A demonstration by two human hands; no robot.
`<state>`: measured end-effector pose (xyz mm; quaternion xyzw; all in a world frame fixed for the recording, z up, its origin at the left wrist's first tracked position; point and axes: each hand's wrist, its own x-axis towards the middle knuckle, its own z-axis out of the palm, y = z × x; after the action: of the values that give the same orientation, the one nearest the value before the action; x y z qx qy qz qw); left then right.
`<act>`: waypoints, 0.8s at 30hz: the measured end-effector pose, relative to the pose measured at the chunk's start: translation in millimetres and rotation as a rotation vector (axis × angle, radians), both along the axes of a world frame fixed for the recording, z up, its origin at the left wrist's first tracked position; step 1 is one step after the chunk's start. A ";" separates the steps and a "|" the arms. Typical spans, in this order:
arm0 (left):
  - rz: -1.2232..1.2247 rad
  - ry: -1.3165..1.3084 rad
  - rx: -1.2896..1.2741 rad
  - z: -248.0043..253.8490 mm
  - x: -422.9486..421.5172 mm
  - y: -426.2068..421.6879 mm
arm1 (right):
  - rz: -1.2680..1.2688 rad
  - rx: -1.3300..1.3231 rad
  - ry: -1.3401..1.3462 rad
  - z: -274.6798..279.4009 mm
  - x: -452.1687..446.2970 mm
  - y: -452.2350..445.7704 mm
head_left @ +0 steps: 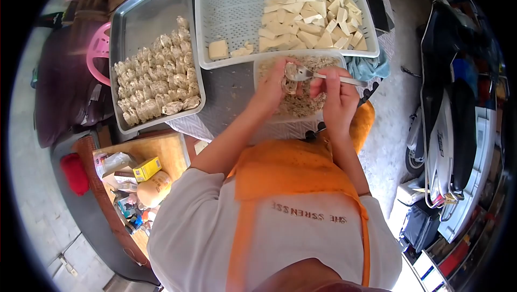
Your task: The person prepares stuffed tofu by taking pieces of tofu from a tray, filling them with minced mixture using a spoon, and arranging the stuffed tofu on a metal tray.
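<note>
My right hand (339, 95) grips a metal spoon (353, 81) by its handle, the bowl pointing left. Its bowl touches a small stuffed tofu piece (289, 84) that my left hand (272, 88) holds between thumb and fingers. Directly below both hands is a clear plastic tub (260, 66) of crumbly brown-grey filling (301, 104). Beyond it, a white perforated tray (231, 6) holds a heap of cut pale tofu pieces (312, 15) on its right side. One tofu block (218, 49) and some crumbs lie near the tray's front left.
To the left, a metal tray (145, 23) holds rows of filled lumps (159, 76). A pink chair (98, 50) stands beside it. A light blue cloth (371, 67) lies right of the tub. A wooden table (171, 149) with boxes is lower left; a scooter (444, 130) stands right.
</note>
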<state>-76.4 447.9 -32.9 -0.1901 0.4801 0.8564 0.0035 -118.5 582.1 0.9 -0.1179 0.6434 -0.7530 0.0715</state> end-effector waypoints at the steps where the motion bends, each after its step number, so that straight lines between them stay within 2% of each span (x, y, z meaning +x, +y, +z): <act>1: 0.026 0.007 0.015 3.0 0.6 0.8 | 0.039 0.082 0.028 -3.8 1.1 2.9; 3: 0.041 -0.006 0.016 5.6 -0.6 -1.3 | 0.121 0.236 0.090 -13.5 0.3 5.8; 4: 0.032 -0.029 0.005 5.3 -0.5 -3.3 | 0.109 0.258 0.019 -10.1 3.8 9.6; 5: 0.025 -0.055 -0.005 4.6 0.4 -4.8 | 0.072 0.192 -0.003 -9.7 2.7 13.6; 8: -0.009 0.085 0.055 0.5 0.5 -5.5 | -0.044 0.067 -0.007 -8.0 -7.2 30.1; 11: -0.041 0.111 -0.095 17.0 0.0 -1.9 | -0.084 0.101 -0.024 -8.3 -14.1 37.8; 14: -0.148 0.127 0.078 -1.0 1.6 -11.6 | -0.094 0.162 -0.022 -20.0 -11.8 35.3; 20: -0.120 -0.006 0.021 12.8 6.6 -7.7 | -0.072 0.284 0.053 -27.8 -8.1 32.3; 24: -0.138 0.045 -0.017 12.4 7.6 -8.2 | -0.042 0.331 0.114 -28.6 -7.0 32.3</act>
<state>-68.9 439.7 -20.5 -0.1374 0.4992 0.8540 0.0502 -125.5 614.4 -27.7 -0.1336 0.7638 -0.6304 0.0374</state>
